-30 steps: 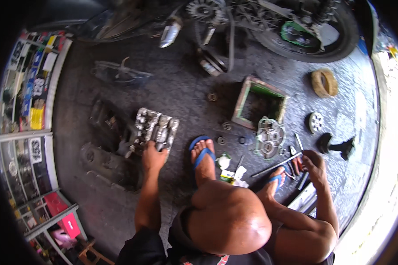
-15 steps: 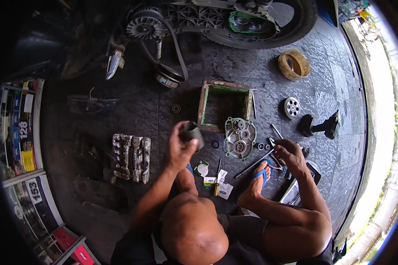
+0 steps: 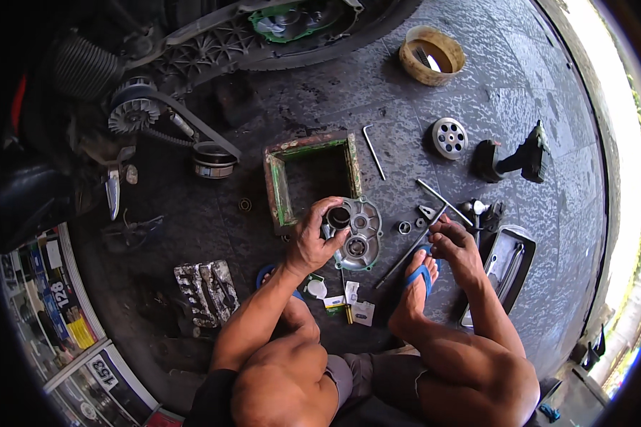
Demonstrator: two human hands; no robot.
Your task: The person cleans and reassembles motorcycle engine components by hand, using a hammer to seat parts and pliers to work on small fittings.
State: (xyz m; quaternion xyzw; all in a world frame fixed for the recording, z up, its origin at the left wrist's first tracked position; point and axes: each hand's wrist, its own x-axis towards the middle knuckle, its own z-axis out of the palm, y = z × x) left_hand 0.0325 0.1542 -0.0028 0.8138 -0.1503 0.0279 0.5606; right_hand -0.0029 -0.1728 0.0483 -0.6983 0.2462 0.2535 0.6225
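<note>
My left hand (image 3: 316, 240) is wrapped around a dark hollow metal tube (image 3: 339, 217), its open end facing up. The tube stands over the upper left of a grey gearbox cover (image 3: 367, 245), hiding the part of the cover beneath it. A bearing (image 3: 356, 246) sits in the cover's lower part. At right my right hand (image 3: 454, 243) is closed, fingertips together, just above my foot; what it holds, if anything, is hidden. Pliers' jaws (image 3: 427, 212) and a long T-handle wrench (image 3: 410, 256) show beside it on the floor.
A wooden frame (image 3: 273, 178) lies beyond the cover. A hex key (image 3: 374, 152), a round clutch drum (image 3: 450, 138), a cordless impact driver (image 3: 513, 158) and a yellowish bowl (image 3: 410, 60) are farther right. A scooter's engine case (image 3: 214, 53) spans the back. Small packets (image 3: 363, 312) lie near my feet.
My left hand has brought the tube right and onto the gearbox cover. My right hand stays near the pliers, fingers still closed. The view has shifted, with the scooter now farther left.
</note>
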